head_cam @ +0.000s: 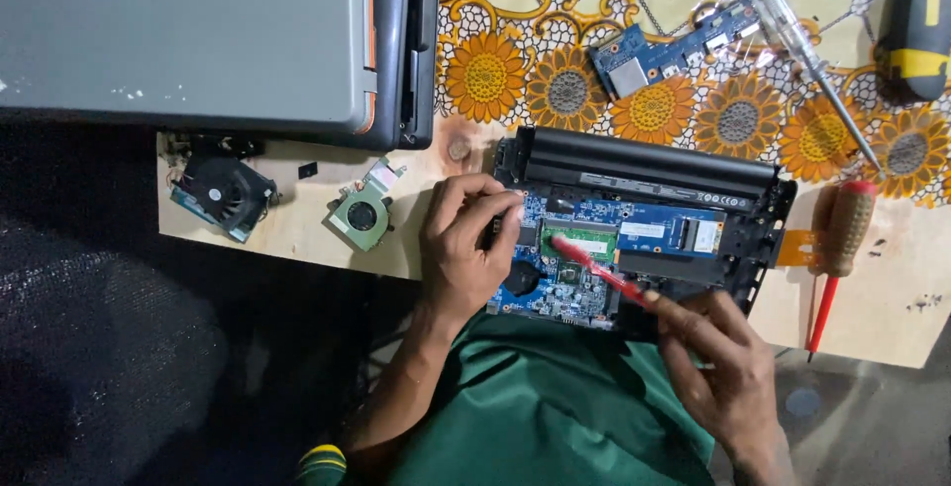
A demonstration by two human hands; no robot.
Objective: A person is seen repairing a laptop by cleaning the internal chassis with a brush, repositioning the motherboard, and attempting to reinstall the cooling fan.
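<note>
Opened laptop base (644, 233) at the bench's near edge, battery side away, board exposed so both hands can reach it. Left hand (466, 248) curled over the board's left end, fingertips pinched narrow on a small part there, apparently steadying it. Right hand (723, 362) closed around a red tool (594, 266), tip angled onto the green memory module (580, 241). Two fans (287, 204) parked left, red screwdriver (832, 258) right, small blue board (679, 50) and clear-handled screwdriver (807, 55) at the far edge.
</note>
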